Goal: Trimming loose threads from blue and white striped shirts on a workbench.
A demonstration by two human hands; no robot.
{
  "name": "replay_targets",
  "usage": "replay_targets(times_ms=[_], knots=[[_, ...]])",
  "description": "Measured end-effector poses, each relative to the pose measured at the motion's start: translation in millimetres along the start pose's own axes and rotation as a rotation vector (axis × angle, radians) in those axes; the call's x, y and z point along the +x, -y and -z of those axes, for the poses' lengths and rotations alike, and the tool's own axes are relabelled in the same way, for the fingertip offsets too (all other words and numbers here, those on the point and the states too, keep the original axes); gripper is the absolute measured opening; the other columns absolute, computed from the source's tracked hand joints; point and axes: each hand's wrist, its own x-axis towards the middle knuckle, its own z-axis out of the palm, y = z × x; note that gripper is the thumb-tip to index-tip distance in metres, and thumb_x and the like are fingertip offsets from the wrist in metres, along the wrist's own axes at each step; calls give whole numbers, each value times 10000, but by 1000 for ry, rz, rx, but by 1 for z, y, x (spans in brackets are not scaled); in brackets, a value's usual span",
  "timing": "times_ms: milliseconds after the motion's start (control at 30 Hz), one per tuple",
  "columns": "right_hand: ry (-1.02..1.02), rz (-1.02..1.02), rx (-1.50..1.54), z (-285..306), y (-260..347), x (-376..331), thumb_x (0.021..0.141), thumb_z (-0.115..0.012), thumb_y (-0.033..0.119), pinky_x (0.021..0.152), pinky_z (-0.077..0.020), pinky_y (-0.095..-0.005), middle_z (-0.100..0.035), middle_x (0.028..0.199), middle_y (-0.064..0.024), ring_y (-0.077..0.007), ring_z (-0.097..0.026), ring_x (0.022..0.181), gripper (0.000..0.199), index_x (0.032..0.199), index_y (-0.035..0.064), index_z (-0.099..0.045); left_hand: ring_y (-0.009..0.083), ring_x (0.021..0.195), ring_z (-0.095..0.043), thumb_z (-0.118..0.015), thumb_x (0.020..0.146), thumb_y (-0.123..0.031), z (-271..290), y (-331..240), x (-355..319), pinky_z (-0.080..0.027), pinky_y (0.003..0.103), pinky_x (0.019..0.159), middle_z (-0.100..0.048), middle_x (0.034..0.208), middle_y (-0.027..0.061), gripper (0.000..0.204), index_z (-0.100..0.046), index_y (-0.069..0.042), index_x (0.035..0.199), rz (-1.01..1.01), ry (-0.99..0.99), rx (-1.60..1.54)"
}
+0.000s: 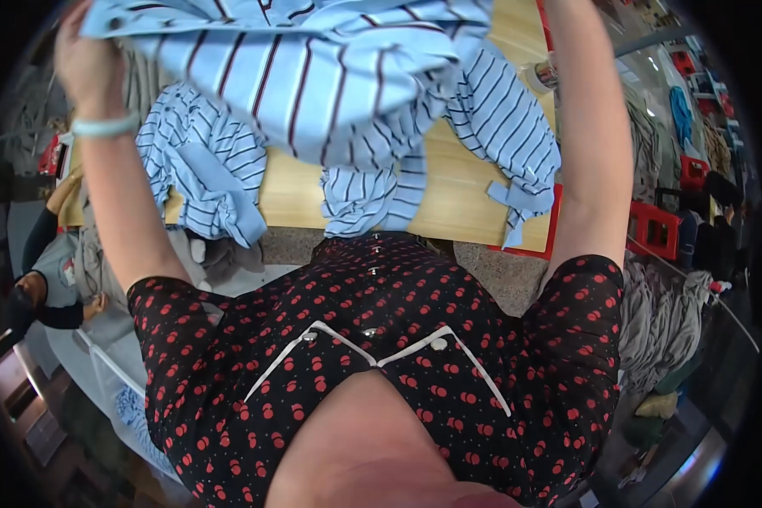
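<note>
My left hand [85,59] is raised at the upper left, fingers closed on the edge of a light blue shirt with dark stripes [313,76]. The shirt is lifted and spread above a wooden table [457,195]. My right forearm [593,135] reaches up at the right, but that hand is cut off by the top edge of the picture. Hanging parts of the shirt, a sleeve [508,127] among them, droop onto the table. A pale bracelet [103,127] circles my left wrist.
Another blue striped garment [203,178] lies at the table's left edge. Another person [51,271] in dark sleeves sits at the lower left beside grey clothes. Red crates [656,224] and heaps of grey fabric [669,322] stand at the right.
</note>
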Motion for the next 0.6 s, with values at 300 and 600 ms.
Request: replay_targets(times_ms=[300,600], knots=[[469,-392,-483,-17,-215,-211,729,-551,377,621,-418,-348,-566,711,-157,-273,-546,686,375,852,23,-546,270,692,-567,-558,762,-209,4,144,-217,-436,328,607,-593,771,142,194,-581,-22,809,225,444,931],[340,-568,-476,-57,-245,-333,660,-605,350,731,-421,-379,-583,870,-189,-333,-553,822,461,962,8,-542,296,764,-499,-678,607,-284,-128,157,-282,-408,376,645,-504,855,138,380,-534,-40,859,-26,703,1188]])
